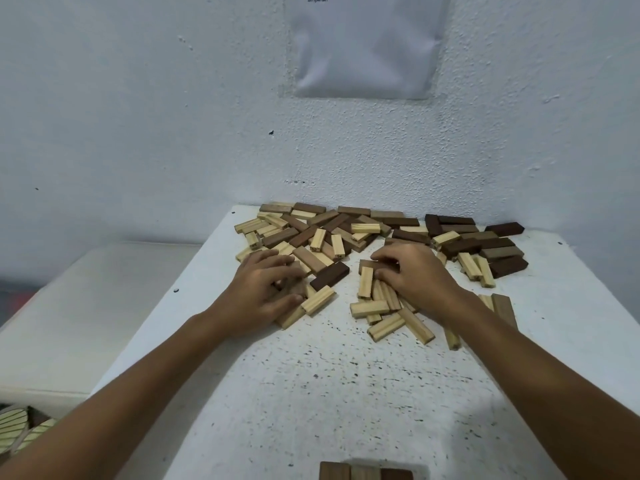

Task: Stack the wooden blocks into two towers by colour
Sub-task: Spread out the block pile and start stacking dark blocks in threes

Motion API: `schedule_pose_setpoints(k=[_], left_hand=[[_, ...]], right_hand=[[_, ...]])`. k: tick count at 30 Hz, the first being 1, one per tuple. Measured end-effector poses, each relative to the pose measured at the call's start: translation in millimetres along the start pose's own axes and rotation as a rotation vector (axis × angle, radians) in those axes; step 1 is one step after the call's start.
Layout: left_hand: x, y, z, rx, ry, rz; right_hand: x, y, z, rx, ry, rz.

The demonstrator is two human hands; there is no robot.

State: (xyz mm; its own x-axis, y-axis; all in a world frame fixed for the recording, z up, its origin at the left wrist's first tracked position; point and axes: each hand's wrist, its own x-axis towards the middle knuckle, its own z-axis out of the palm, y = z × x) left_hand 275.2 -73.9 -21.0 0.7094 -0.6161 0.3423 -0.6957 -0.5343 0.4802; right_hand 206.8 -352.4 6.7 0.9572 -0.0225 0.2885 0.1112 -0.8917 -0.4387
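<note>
Since light and dark wooden blocks [346,233] lie mixed along the tabletop's [311,393] far edge, both hands work the pile's near fringe. Left hand [266,292] curls over pale blocks, right hand [412,275] fingers others; firm grip unclear. No towers yet, likely sorting.

Several blocks in the middle of the frame are covered by the left hand [266,289], and what its fingers touch cannot be made out. More pale blocks are hidden under the right hand [412,275] and its wrist. A row of three blocks [365,472] is cut off by the bottom edge. A striped object [17,431] is clipped at the lower left corner. The sheet on the wall [367,46] is cropped by the top edge, its print too small to read with certainty.
</note>
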Motion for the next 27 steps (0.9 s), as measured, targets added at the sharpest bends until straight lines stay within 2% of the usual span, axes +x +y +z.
schedule_pose_setpoints(k=[4, 6, 9, 11, 13, 15, 18, 20, 24, 27], left_hand=[[2, 7, -5, -0.077, 0.068, -0.029], [-3, 13, -9, -0.125, 0.109, -0.016], [-16, 24, -12, -0.085, 0.114, 0.097], [-28, 32, -12, -0.049, 0.082, 0.142], [-40, 38, -11, -0.024, 0.041, 0.162], [-50, 42, -8, -0.011, 0.014, 0.168], [-61, 44, -1, -0.015, -0.017, 0.153], [-66, 46, 2, -0.031, -0.033, 0.139], [-68, 51, 2, -0.026, -0.063, 0.15], [-69, 53, 2, -0.005, -0.077, 0.166]], right_hand=[[-6, -9, -6, 0.071, 0.193, -0.05], [-11, -18, -8, 0.123, 0.223, -0.099], [-28, -34, -9, 0.26, 0.041, -0.156], [-41, -43, -5, 0.246, -0.148, -0.201], [-49, -47, 1, 0.19, -0.248, -0.251], [-50, -50, 4, 0.205, -0.237, -0.268], [-33, -52, 2, 0.285, -0.133, -0.173], [-13, -49, 5, 0.192, -0.12, -0.129], [12, -41, 19, -0.078, -0.269, -0.131], [14, -40, 19, -0.226, -0.219, -0.148]])
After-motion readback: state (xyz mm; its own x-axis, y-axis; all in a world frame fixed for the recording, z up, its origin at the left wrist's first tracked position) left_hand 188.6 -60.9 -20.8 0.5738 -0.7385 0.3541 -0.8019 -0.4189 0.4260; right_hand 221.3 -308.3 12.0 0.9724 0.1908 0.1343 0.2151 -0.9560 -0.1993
